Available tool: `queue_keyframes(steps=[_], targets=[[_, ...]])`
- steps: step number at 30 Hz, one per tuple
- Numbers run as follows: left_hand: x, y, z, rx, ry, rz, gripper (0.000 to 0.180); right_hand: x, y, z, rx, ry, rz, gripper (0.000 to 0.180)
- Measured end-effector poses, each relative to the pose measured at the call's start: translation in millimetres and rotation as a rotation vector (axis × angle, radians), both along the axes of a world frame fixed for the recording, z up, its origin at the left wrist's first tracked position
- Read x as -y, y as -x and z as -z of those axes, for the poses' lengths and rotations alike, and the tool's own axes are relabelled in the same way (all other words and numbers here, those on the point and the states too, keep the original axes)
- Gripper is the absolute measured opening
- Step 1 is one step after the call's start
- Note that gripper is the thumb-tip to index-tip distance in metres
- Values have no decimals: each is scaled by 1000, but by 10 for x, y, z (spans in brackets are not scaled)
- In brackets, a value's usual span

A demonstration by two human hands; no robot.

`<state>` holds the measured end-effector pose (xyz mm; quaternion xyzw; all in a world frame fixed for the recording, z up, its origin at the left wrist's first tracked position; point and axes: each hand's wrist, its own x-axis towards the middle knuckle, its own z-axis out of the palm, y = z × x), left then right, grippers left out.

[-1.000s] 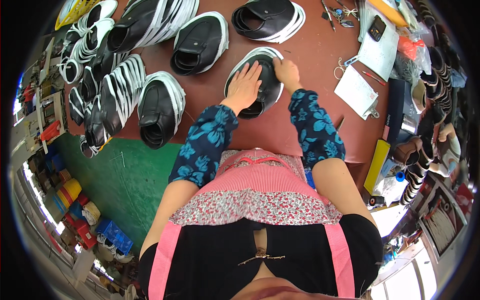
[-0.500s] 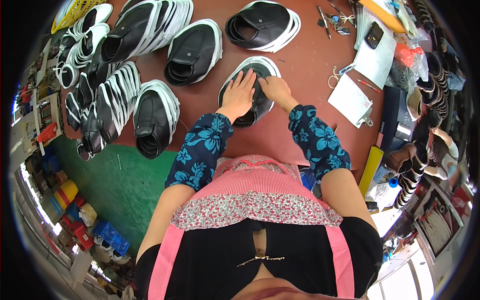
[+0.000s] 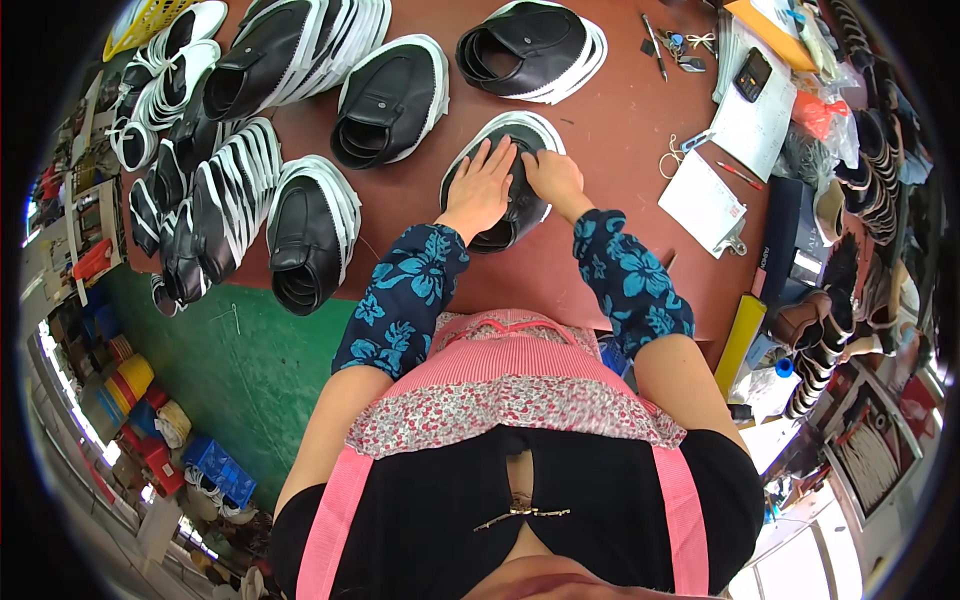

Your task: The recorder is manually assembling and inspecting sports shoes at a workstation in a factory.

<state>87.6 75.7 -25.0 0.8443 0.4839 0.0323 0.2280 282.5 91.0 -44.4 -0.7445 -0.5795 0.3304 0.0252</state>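
Fingers (image 3: 492, 160) spread flat and pressed down, nothing gripped, on a black shoe upper with a white edge (image 3: 520, 135) lying on the reddish-brown table (image 3: 600, 250). Left hand (image 3: 480, 190) laid open over the upper's left half; right hand (image 3: 553, 178) half curled on its right half, fingertips bent onto the black material, thumb side hidden. Both hands just beside each other, close to the table's near edge. Blue flowered sleeves (image 3: 405, 295) behind the wrists. Further out, stacks of similar black-and-white uppers (image 3: 310, 225) to the left and beyond, a white notepad (image 3: 703, 200) with a red pen (image 3: 738, 175) to the right, scissors (image 3: 685, 48) and a dark pen (image 3: 655, 45) farther back.
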Motion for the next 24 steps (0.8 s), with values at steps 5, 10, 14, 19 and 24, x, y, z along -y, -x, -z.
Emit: queue_keyframes(steps=[5, 10, 14, 19, 24], targets=[[3, 69, -7, -6, 9, -11, 59, -45, 146, -77, -64, -15, 86, 59], [16, 3, 56, 39, -19, -4, 59, 101, 86, -55, 3, 103, 92, 61], [36, 56, 88, 6, -36, 3, 61, 935, 183, -42, -80, 127, 76, 61], [45, 80, 69, -19, -31, 3, 61, 1041, 140, -210, -238, 63, 145, 62], [94, -11, 87, -57, -75, 56, 61, 987, 288, -37, -140, 165, 209, 60]])
